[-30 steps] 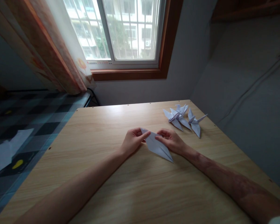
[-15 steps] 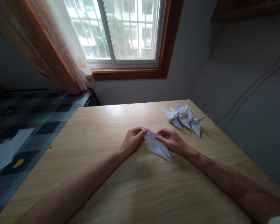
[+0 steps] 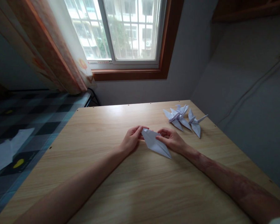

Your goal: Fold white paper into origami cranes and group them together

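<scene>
White folded paper [image 3: 155, 143] lay between the hands on the wooden surface [image 3: 130, 186], touching both. Its long axis ran diagonally: the far end, pinched by the left hand [image 3: 132, 140], toward the window [image 3: 130, 31]; the sharp tip pointing near and rightward. The right hand [image 3: 173, 141] pinched its right edge midway.

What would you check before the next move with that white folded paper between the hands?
1. Left hand pinches the folded paper at its far end: ok.
2. Right hand grips its right edge: ok.
3. Paper's near tip touching the table: cannot tell.
4. Paper cranes lie apart from both hands: ok.
5. Creases aligned: cannot tell, too small.
</scene>
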Motion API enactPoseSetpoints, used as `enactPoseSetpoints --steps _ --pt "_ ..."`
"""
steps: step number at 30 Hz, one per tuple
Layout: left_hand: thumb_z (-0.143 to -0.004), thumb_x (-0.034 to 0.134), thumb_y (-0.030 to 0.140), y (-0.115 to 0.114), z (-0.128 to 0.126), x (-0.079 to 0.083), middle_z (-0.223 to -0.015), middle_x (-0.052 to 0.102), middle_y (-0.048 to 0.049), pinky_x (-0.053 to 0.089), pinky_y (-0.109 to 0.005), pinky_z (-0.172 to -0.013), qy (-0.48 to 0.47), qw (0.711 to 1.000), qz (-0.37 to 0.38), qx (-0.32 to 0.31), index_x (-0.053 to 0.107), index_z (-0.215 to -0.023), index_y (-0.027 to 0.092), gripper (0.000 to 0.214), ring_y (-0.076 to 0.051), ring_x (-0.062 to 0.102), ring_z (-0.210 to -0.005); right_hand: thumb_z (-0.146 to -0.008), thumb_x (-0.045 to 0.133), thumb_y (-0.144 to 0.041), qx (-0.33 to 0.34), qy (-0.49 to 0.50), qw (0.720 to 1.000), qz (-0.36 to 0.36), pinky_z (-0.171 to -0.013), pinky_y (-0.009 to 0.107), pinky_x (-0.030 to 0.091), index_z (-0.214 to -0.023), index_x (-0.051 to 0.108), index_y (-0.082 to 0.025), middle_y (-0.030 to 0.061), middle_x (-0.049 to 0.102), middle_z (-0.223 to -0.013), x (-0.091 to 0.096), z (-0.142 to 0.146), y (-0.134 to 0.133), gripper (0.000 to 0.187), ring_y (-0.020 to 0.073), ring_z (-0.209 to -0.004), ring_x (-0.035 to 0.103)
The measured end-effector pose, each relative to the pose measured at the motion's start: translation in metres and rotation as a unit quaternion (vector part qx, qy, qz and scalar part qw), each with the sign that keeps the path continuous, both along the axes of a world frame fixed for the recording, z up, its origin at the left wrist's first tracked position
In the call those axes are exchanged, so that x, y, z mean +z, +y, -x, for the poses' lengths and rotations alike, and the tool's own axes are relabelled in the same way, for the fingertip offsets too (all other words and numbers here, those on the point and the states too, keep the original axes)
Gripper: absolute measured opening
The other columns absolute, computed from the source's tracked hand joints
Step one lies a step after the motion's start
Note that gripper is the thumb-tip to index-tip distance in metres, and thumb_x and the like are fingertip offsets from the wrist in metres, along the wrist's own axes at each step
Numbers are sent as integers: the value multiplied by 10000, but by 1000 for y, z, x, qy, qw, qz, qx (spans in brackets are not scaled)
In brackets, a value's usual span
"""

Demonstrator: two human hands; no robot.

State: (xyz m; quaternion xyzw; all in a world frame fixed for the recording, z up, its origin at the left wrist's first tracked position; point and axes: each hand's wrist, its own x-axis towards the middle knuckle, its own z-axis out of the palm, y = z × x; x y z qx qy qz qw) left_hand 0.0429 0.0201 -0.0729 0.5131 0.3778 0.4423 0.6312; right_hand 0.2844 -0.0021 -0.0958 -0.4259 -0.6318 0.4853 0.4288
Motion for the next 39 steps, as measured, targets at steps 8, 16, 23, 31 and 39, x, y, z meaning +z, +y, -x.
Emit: enactPoseSetpoints --steps 8,16,23,31,39 --pt "-840 862 627 -8 -4 4 -917 826 -86 586 -297 -764 32 999 -28 -3 764 -979 141 515 -220 755 -834 -843 885 -554 -8 19 999 28 -662 305 525 -949 750 -201 51 803 -855 3 0 -2 393 212 -756 725" --pt "-882 829 586 -9 -3 1 -877 790 -71 556 -274 -735 34 998 -46 -33 778 -931 129 463 -189 706 -789 -836 897 -576 8 15 999 44 -552 268 433 -834 691 -198 22 757 -760 7 0 -4 430 163 -623 649" --pt "-875 805 670 -3 -2 -2 -826 744 -43 567 -262 -684 37 998 -45 -6 728 -923 139 539 -172 690 -742 -819 910 -579 -6 39 998 52 -630 284 499 -934 727 -194 42 790 -867 1 1 0 441 182 -711 699" --pt "-866 855 590 1 2 -4 -1118 835 -130 648 -337 -787 2 998 -43 34 670 -1229 162 591 -247 789 -934 -906 837 -470 -16 7 1000 1 -590 250 458 -1269 710 -221 0 745 -807 7 2 -6 458 161 -682 665" --pt "-927 818 521 3 -1 -9 -1386 760 -218 653 -350 -833 -40 995 -37 79 582 -1398 184 626 -281 807 -1064 -960 754 -302 47 -61 995 -68 -764 313 566 -1267 686 -217 22 793 -862 16 5 -11 326 190 -799 721"
